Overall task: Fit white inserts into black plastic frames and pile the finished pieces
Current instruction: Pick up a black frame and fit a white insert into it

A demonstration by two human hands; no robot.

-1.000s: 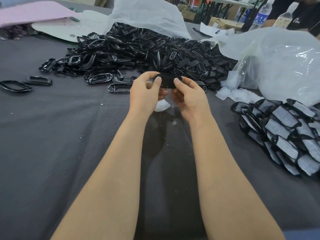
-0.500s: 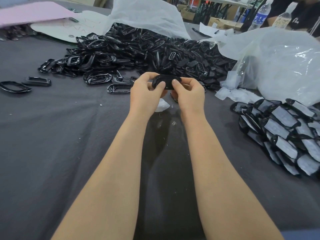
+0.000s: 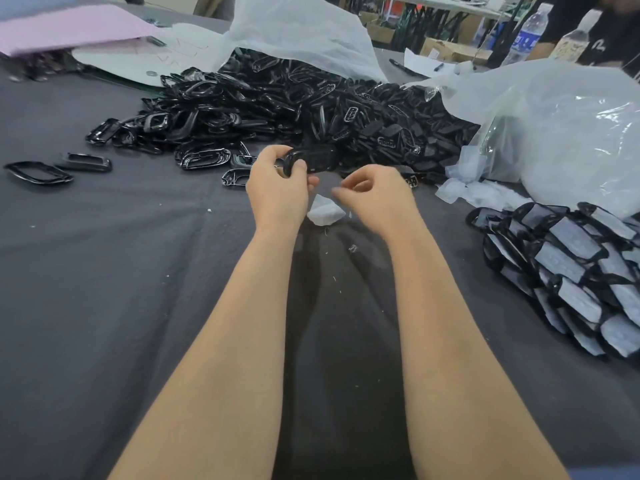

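Black plastic frame (image 3: 313,159): held above table, near loose frame heap (image 3: 311,109); pinched at one end by left hand (image 3: 277,188). Right hand (image 3: 377,197) just beside, loosely curled, seemingly empty. Judged light, stiff, slick; best gripped along rim edges.

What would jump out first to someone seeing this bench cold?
The heap of loose black frames sprawls across the far middle of the grey cloth. At centre the left hand grips a single frame, the right hand loosely curled beside it. At the right edge lies the pile of finished pieces, white inserts showing.
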